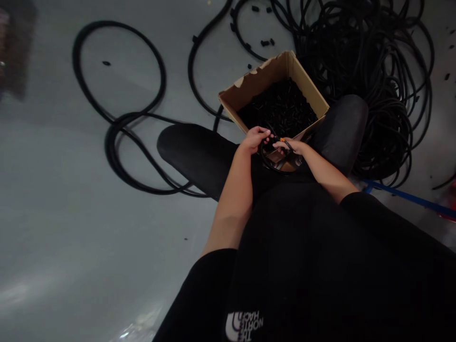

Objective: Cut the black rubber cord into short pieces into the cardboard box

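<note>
My left hand (257,138) is closed with its fingertips pinched on a thin black hose (264,159), which loops down below the hand. Close beside it, my right hand (295,145) is wrapped round a small hand tool (283,140) with orange and black parts; its exact kind is too small to tell. The two hands nearly meet at the near edge of an open cardboard box (309,80). Inside the box lies a heap of short black pieces (281,107) that look like cut hose.
A big tangle of black hose (356,57) lies on the grey floor beyond my right knee. More hose loops (162,78) spread out at the left. Loose black pieces (265,43) are scattered behind the box. A blue strip (409,198) runs along the right.
</note>
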The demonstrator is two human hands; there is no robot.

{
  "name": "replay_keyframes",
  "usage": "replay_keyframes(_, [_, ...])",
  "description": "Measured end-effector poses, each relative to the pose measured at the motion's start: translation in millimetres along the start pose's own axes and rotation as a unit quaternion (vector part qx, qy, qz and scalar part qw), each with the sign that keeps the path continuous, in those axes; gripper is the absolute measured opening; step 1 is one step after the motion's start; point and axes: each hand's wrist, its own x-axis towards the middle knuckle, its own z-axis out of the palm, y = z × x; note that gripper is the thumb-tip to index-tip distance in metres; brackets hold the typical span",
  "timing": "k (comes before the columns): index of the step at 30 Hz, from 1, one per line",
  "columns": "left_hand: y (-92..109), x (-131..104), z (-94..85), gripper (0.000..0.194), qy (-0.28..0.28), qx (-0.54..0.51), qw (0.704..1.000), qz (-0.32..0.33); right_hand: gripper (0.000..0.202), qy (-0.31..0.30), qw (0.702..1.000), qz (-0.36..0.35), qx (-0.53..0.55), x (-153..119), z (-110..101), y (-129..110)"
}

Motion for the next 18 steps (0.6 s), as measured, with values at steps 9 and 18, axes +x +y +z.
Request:
replay_keyframes(9, [10.9, -5.8, 7.3, 0.027, 0.059, 0.024, 0.998, -0.016, 0.041, 0.109, 0.991, -0.014, 0.072, 10.2, -10.3, -2.4])
replay_keyframes(18, [11.7, -5.5, 5.4, 0.019, 0.11, 0.064, 0.992, 0.007, 0.04, 0.062, 0.992, 0.041, 0.107, 3.7, -8.2, -9.5])
